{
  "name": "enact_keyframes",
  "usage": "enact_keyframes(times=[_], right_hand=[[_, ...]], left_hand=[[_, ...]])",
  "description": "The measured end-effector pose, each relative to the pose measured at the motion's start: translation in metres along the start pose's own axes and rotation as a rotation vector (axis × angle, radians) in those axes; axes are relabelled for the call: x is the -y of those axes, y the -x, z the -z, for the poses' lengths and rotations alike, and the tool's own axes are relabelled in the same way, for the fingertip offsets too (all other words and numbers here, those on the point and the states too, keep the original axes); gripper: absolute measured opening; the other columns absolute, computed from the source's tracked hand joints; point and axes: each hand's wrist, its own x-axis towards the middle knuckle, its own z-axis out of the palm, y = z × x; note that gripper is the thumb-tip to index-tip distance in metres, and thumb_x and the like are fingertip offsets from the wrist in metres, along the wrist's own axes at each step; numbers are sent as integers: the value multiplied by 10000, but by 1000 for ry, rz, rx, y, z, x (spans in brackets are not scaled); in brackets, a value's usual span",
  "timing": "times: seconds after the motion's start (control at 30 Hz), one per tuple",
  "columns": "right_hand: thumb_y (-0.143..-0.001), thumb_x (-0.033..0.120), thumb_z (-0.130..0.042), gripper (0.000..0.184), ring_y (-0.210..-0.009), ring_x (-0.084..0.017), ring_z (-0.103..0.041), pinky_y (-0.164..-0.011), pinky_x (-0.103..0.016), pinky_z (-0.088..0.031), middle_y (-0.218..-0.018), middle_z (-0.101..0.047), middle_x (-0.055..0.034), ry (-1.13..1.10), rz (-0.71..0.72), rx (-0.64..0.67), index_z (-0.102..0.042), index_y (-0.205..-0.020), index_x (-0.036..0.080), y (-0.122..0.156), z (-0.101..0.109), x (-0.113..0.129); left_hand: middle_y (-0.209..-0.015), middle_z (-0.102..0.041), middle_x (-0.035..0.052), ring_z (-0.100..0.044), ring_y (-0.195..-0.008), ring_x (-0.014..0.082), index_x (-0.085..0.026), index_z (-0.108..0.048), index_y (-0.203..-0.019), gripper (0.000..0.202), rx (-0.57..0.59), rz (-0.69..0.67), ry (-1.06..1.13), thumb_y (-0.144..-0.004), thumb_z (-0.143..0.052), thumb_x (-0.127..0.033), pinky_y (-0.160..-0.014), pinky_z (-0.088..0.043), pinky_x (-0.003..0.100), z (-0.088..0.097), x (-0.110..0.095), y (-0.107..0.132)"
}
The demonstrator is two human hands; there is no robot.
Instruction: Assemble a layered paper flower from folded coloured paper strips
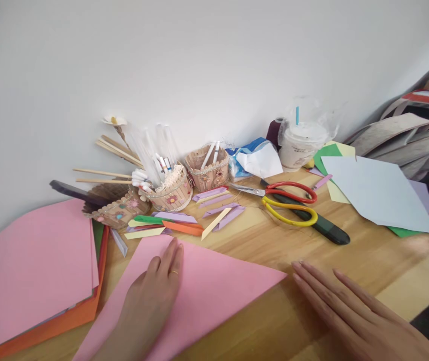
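Pink paper (214, 296), left hand (154, 296) flat

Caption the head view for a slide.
Left hand flat on a pink paper sheet, right hand on the wooden table beside it.

A plain white wall (199, 60) stands behind the wooden tabletop (387, 260) and meets its far edge. To the right of the tabletop, grey boards (398, 133) lean in a stack. The light is soft and even.
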Motion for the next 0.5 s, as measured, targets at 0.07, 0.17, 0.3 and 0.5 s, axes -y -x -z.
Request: enact_keyframes(times=[0.07,0.17,0.3,0.5], right_hand=[[-774,705,-324,919,-1202,-303,-454,-879,-434,-422,-1364,-437,-136,99,119,-20,-233,-1406,43,-13,9,8],[-883,516,-321,654,-1194,-233,-474,-877,-356,-446,-1306,-515,-113,87,291,-47,-402,-1318,35,-46,16,31],[-927,242,-319,376,-1133,-147,-531,-867,-266,-458,-1258,-574,-10,-18,467,-50,-521,-1220,119,-84,4,66],[-941,257,-282,418,-1175,-161,-495,-909,-273,-426,-1283,-551,-52,-75,427,-14,-493,-1250,71,-81,-18,77]], left_hand=[[-1252,-571,62,-610,-675,146,-145,-594,-1152,590,-1,0,11,-685,-337,108,-411,-513,191,0,-1,0],[-1261,-563,68,-604,-669,150,-146,-591,-1154,578,-4,4,7,-694,-342,99,-410,-514,200,-1,-2,1],[-1286,-539,82,-601,-659,151,-135,-576,-1173,567,-6,4,-2,-704,-345,85,-421,-520,209,-2,-2,2],[-1303,-518,99,-601,-652,147,-110,-579,-1166,551,-20,-20,-19,-702,-348,75,-409,-518,207,-2,-3,1]])
